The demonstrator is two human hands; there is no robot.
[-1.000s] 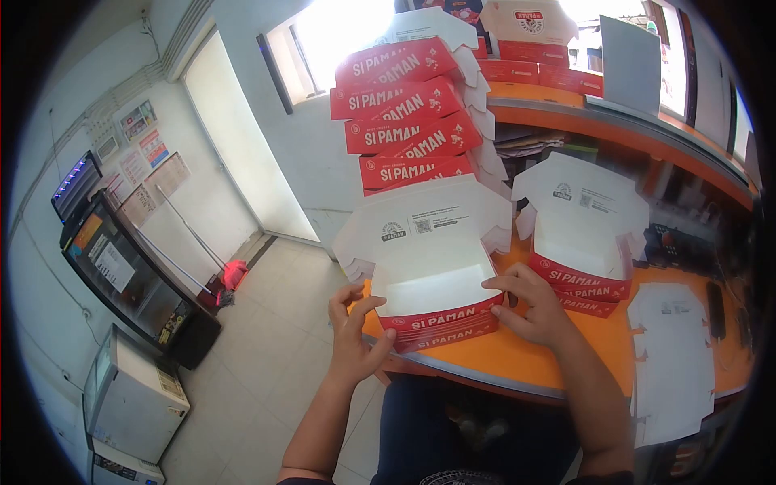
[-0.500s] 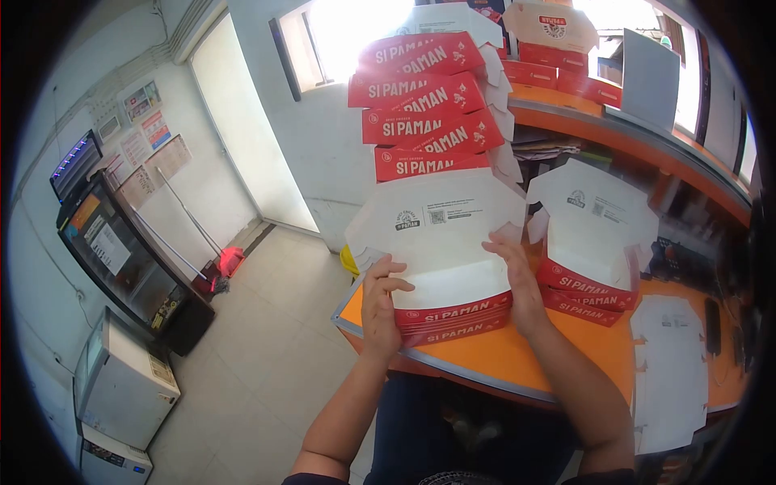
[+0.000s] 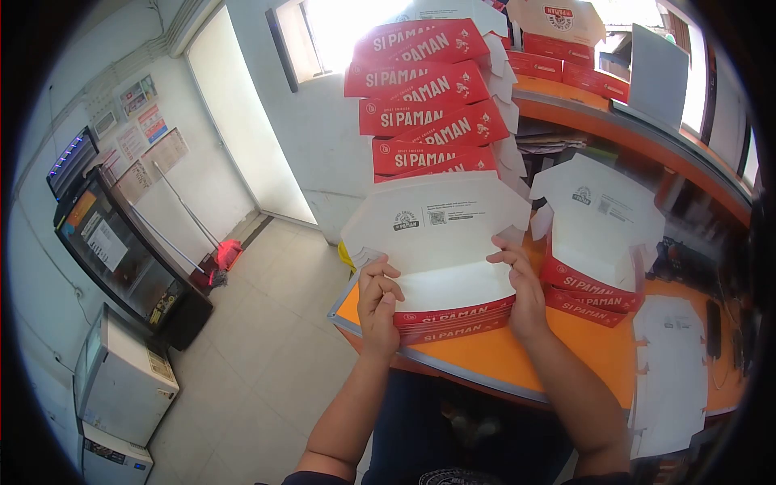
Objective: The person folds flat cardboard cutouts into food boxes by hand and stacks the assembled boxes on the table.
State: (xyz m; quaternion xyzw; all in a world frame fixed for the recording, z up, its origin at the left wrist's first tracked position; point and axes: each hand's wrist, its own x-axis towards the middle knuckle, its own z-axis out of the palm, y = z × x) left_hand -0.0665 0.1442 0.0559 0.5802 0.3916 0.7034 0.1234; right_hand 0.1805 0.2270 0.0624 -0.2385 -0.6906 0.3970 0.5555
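An open red and white cardboard food box (image 3: 457,284) lies in front of me, its white lid raised toward the back. Other nested boxes (image 3: 457,330) sit under it on the orange table. My left hand (image 3: 378,303) grips the box's left side, fingers curled over the wall near the lid's hinge. On the opposite side, my right hand (image 3: 521,291) holds the right wall with its fingers bent over the rim. The lid's left side flaps stick out beside my left fingers.
A tall pile of red boxes (image 3: 428,121) rises behind. Another open box stack (image 3: 594,242) stands at right, beside flat white box blanks (image 3: 669,376). The orange table's (image 3: 517,368) front edge is close to my body. A glass-door fridge (image 3: 133,255) stands far left.
My left fingers have curled in closer to the box wall, and my right fingers have bent further over the rim. The view has shifted slightly; the box stays in place.
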